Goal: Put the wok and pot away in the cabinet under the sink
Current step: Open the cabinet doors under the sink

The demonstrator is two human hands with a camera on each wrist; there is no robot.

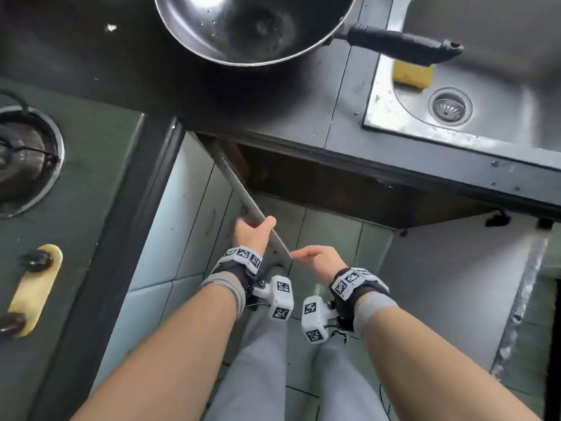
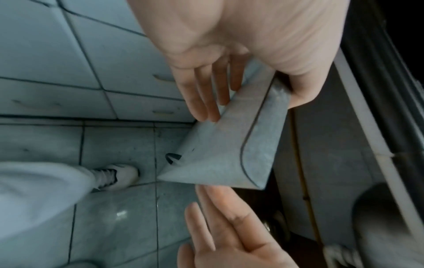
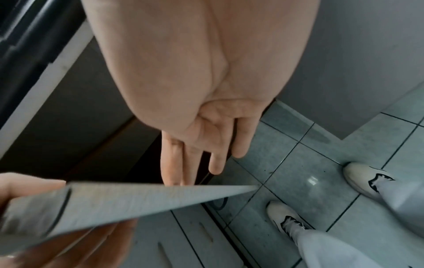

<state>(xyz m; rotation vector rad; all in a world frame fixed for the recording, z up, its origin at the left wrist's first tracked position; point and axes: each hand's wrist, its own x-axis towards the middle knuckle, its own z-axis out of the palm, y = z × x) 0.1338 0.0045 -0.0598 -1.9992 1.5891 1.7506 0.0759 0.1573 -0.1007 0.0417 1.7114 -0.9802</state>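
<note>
Below the table edge, frame centre: left hand grips cabinet door top edge; right hand beside it, fingers relaxed. Wok upper centre.

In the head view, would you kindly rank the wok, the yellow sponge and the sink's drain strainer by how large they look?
Largest to smallest, as they appear:
1. The wok, far the largest, though cut off by the top edge.
2 and 3. The yellow sponge and the drain strainer look about alike; the wok handle hides part of the sponge, so I would not rank them.
</note>
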